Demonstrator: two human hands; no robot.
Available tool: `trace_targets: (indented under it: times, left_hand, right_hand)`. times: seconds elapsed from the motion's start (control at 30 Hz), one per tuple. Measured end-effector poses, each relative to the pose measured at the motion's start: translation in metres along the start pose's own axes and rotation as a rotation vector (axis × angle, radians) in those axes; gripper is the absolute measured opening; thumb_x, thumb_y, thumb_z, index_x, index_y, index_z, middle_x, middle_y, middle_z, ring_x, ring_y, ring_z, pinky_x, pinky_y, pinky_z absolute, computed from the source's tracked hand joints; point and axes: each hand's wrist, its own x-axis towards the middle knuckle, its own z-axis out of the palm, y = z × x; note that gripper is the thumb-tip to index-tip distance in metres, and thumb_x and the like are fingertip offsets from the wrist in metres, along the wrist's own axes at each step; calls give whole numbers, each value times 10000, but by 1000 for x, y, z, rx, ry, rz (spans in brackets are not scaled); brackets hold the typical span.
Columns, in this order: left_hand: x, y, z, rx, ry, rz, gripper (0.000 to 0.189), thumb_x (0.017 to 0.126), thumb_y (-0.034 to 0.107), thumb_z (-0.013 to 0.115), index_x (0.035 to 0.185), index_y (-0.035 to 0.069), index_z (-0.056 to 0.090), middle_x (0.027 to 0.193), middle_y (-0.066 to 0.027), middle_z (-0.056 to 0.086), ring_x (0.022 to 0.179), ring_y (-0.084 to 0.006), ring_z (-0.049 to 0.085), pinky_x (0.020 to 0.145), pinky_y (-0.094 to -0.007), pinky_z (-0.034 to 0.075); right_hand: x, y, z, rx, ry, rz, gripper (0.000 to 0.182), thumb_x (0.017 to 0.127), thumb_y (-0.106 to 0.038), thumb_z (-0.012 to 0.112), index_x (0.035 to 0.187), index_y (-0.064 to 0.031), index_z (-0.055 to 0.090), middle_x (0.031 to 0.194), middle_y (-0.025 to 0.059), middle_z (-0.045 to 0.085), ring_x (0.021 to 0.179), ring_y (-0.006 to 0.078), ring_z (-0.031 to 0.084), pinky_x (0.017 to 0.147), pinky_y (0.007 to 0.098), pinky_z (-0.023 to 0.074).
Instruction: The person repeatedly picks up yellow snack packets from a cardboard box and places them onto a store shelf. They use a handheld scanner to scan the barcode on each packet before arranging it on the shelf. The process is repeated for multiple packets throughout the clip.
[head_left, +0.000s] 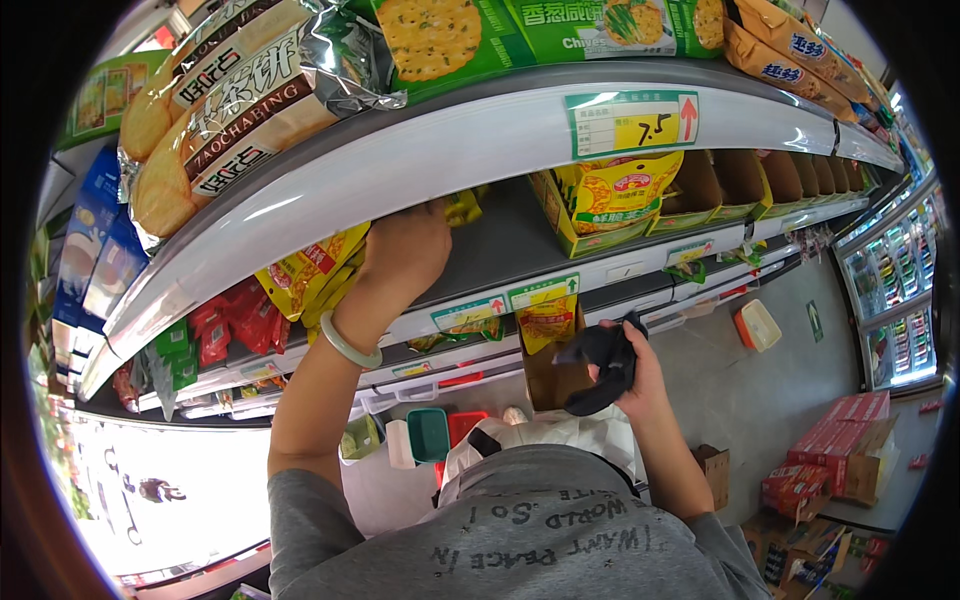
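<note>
My left hand (409, 244), with a pale bangle on its wrist, reaches onto the shelf below the top ledge, beside yellow snack packets (315, 266). Its fingertips are hidden, so its grip does not show. A further yellow packet (463, 208) lies just beyond the fingers. In my right hand (637, 367) is a bunched black cloth (609, 367), held in front of the lower shelves. Left of that cloth stands an open cardboard box (551, 379) with a yellow packet (547, 322) in its upper end.
The white shelf ledge (480, 184) curves above my left hand, with biscuit packs (225, 127) on top. Display boxes (607, 244) with yellow packets stand to the right. Red packets (251, 315) lie at left. Plastic bins (427, 436) and stacked cartons (840, 442) are on the floor.
</note>
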Motion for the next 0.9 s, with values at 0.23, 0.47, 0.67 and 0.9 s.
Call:
trace_targets:
  times: [0.23,0.47,0.67,0.9]
  left_hand:
    - [7,-21,-17,-249,403,-83,237,895,149,547,1040,-16,638,1016,-193,653,974,-355,611,890,-396,473]
    - [-45,8,-24,-1784,207,-602,367,983,247,526,1234,-20,537,1174,-78,608,1042,-147,553,922,-304,437]
    - [-89,87,-34,-1694,-261,-582,385,1031,246,413,1305,-20,463,1214,-107,590,1102,-155,551,967,-295,418]
    - [-126,120,2,-1784,-163,-269,373,1011,77,382,1367,-35,370,1308,-116,506,1194,-182,488,1018,-312,376]
  right_hand:
    - [-11,2,7,229,-181,-45,363,955,-306,534,1228,-68,527,1205,140,597,1017,287,623,795,419,570]
    - [-40,4,55,-59,-262,-543,373,980,-278,466,1274,-49,460,1198,170,573,1006,279,616,851,404,532]
    - [-49,10,98,-1292,-410,-1176,440,950,-336,498,1303,-74,504,1273,161,537,1262,322,452,1046,485,329]
    - [-39,31,119,-1798,-45,-1243,574,840,-278,592,1377,-101,496,1447,139,430,1363,398,342,1073,642,137]
